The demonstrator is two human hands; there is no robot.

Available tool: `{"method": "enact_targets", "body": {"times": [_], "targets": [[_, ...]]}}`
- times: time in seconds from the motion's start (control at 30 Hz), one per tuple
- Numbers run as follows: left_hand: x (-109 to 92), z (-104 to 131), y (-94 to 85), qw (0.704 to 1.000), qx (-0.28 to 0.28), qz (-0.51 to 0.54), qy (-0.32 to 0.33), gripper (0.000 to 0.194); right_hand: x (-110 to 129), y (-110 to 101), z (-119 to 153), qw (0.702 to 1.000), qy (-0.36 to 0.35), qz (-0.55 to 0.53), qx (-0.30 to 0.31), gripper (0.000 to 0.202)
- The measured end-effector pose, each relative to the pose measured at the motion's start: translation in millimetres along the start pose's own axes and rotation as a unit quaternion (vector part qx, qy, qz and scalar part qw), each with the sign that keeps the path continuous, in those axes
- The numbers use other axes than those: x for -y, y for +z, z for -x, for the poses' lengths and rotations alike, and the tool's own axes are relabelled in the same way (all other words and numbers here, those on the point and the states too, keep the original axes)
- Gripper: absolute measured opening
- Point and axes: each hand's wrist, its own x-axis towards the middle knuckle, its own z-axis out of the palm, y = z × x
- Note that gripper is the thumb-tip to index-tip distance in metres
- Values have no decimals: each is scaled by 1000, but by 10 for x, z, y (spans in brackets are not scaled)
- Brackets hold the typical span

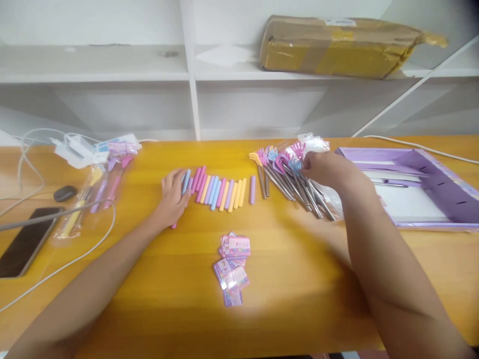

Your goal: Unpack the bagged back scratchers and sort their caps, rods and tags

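From the head camera I see a row of short pastel plastic sleeves (220, 192), pink, blue, yellow and lilac, lying side by side on the yellow wooden tabletop (299, 279). My left hand (172, 197) rests at the left end of that row, fingers loosely spread and lying over the first blue and pink sleeves; it grips nothing that I can make out. A fanned bunch of thin metal rods topped with small coloured plastic hands (284, 172) lies to the right of the row, partly on a clear plastic bag (318, 145). My right hand (325, 168) sits over the rods, fingers curled down onto the coloured tops; whether it pinches one I cannot tell, as the fingertips are hidden. Near me lies a small heap of pink and purple printed cards (232, 269). A shallow lilac cardboard tray (445, 192) is cut off at the right edge.
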Motion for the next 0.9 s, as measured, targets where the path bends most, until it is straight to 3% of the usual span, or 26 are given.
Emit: {"method": "enact_targets", "body": {"times": [0.2,0.33,0.4,0.53,0.6,0.7,0.83,0.9], "targets": [[94,-40,4,996,-40,-20,-81,51,76,-117,103,1000,5,2,28,19],[55,-49,-148,990,-32,-87,-111,63,52,-155,145,1000,-7,-6,20,20],[-33,-36,-317,983,15,-131,-125,69,31,-154,148,1000,-16,-1,11,22],[-266,17,-669,945,212,-143,-206,82,20,-119,121,1000,-12,17,-5,31],[-348,50,-766,932,278,-113,-204,82,28,-96,102,1000,-12,16,-17,35],[-354,105,-815,931,310,-89,-172,83,40,-84,82,1000,-25,1,-10,41],[-129,183,-898,921,339,-83,-174,84,31,-105,73,999,-29,-1,41,44],[19,195,-966,939,292,-32,-178,73,18,-117,72,999,-29,-2,46,44]]}}
